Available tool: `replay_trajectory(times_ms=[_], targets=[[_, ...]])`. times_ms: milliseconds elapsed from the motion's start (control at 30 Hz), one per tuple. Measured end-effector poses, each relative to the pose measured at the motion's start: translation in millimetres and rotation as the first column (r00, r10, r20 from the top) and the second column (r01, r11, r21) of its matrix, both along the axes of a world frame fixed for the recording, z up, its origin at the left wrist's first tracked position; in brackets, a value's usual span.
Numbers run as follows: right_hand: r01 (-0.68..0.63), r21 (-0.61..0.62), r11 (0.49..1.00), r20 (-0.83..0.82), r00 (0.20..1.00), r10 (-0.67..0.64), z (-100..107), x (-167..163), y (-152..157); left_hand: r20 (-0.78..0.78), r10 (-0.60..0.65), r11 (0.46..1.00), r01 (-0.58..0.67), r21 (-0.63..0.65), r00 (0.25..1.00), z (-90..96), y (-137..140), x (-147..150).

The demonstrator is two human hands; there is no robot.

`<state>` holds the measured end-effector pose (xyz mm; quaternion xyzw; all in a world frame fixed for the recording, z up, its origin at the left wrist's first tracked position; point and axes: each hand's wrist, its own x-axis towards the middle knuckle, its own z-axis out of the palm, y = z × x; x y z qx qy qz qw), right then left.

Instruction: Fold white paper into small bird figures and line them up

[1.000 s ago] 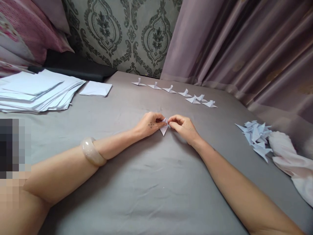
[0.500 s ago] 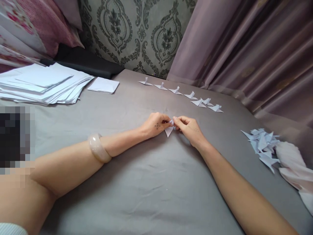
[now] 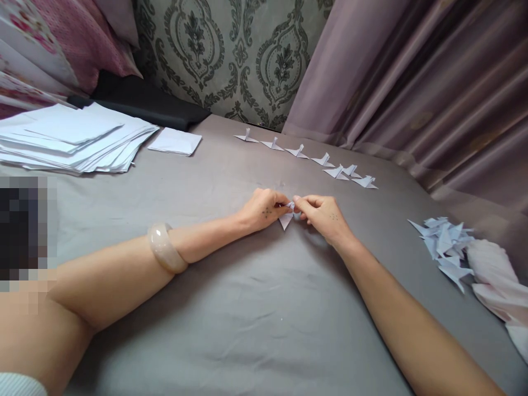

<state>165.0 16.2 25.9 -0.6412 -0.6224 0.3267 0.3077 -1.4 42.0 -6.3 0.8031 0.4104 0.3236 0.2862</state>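
Note:
A small folded white paper crane (image 3: 286,221) is held between my hands above the grey sheet (image 3: 231,308), one pointed flap hanging down. My left hand (image 3: 266,210) pinches it from the left, thumb and fingers closed. From the right, my right hand (image 3: 324,215) has its thumb and forefinger closed at the crane's upper right corner. The fingers partly hide the paper. Beyond my hands stands a slanting row of several finished paper cranes (image 3: 299,151).
A broad stack of white paper (image 3: 74,140) lies at the far left, with a smaller pile of square paper (image 3: 175,141) beside it. On the right, several bluish folded cranes (image 3: 445,239) are heaped against a pale cloth (image 3: 490,264). A purple curtain (image 3: 371,82) borders the far right.
My right hand has shifted very slightly to the right. Both hands keep their pinch on the folded paper, and the view has tilted a touch.

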Motion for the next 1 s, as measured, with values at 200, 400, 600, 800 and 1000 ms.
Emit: replay_trajectory(times_ms=[200,400,600,800,1000], targets=[[-0.008,-0.005,1.000,-0.024,1.000,0.007,1.2,0.3,0.2,-0.019,-0.001,1.000,0.001,0.010,1.000,1.5,-1.1,0.0],[0.005,-0.043,0.999,-0.047,0.999,-0.007,1.6,-0.9,-0.3,-0.052,-0.018,0.999,0.019,0.033,0.998,2.3,-1.3,-0.6],[0.058,-0.099,0.993,-0.155,0.985,-0.073,4.3,-2.5,0.1,-0.046,-0.004,0.998,0.007,0.057,0.999,6.9,-4.0,-0.4],[0.093,-0.227,0.969,-0.262,0.953,-0.153,10.2,-5.0,-2.5,-0.034,0.004,1.000,-0.003,0.009,0.999,5.9,-3.3,-0.2],[0.021,-0.356,0.934,-0.435,0.881,-0.186,7.2,-1.4,-0.8,-0.026,-0.006,1.000,0.006,0.005,1.000,6.0,-3.6,-0.5]])
